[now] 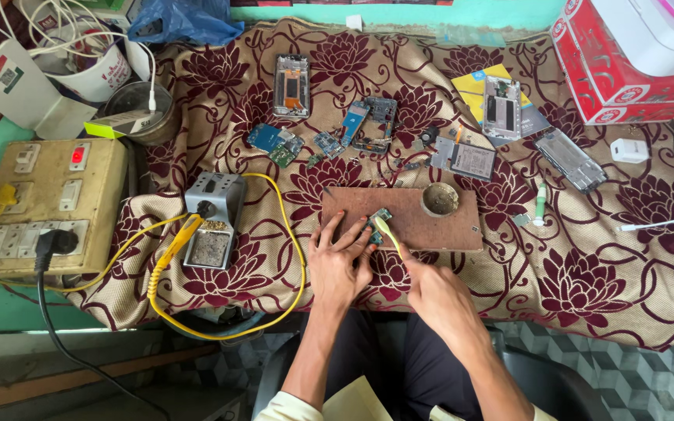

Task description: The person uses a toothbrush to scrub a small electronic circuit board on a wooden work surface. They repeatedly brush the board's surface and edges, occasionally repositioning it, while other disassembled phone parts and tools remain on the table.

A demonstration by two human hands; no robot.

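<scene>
1. Where the right hand (431,290) closes, its fingers are pressed together around the lower end of a thin yellow-green brush (388,234); the brush head points up and to the left, away from the wrist.
2. The brush's long axis runs on a diagonal from the right hand up toward a small green circuit board (378,221), and its tip sits on or just above the board; contact cannot be told for certain.
3. The left hand (338,261) lies flat with fingers spread, fingertips pressing the near-left edge of the board and the brown wooden work block (423,226) beneath it.
4. The board thus lies ahead and left of the right-hand grip, directly at the left fingertips; the left hand is the nearer one.
5. A round dish (440,199) is set in the block, right of the board.
6. Farther left on the floral cloth (587,265) stands a soldering station (214,218) with yellow cable; loose phone parts (356,125) lie beyond the block.
</scene>
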